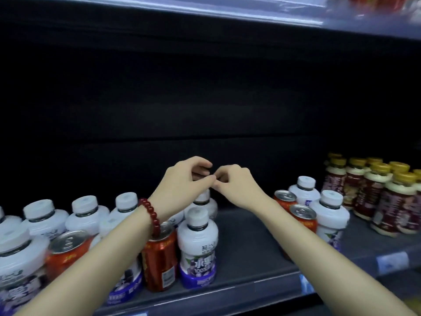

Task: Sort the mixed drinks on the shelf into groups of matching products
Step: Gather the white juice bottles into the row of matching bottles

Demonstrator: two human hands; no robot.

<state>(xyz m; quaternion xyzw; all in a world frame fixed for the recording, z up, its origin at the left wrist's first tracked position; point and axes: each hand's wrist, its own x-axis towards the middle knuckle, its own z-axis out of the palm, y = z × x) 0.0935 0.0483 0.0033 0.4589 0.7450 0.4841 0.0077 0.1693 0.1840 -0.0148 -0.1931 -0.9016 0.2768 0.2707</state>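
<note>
**Hands meet over a half-sorted shelf**

The shelf [250,242] runs wide in front of me, its back wall dark and its middle stretch bare. On my left stands the biggest cluster, white bottles [45,221] with purple labels, all upright, with red cans mixed among them: one can [68,249] near the front left and another can [160,256] just beside the front white bottle [197,245]. On my right is a smaller mixed knot, two red cans [303,218] touching two white bottles [330,215]. Farther right stands a group of dark red bottles with gold caps [376,192], already among their own kind.

My left hand [182,185], with a red bead bracelet [149,212] at the wrist, and my right hand [237,185] hover together above the bare middle, fingertips touching each other, fingers curled loosely. Neither hand holds a drink, as far as I can tell.

What matters for my next move is that the drinks lie below and to either side of my hands, standing with their long axes vertical. The white bottle at the back [202,201] sits just under my left hand, so that hand is nearer the left cluster and its stray cans. My right hand is nearer the cans on the right, which I judge need pulling out of the white bottles.
</note>
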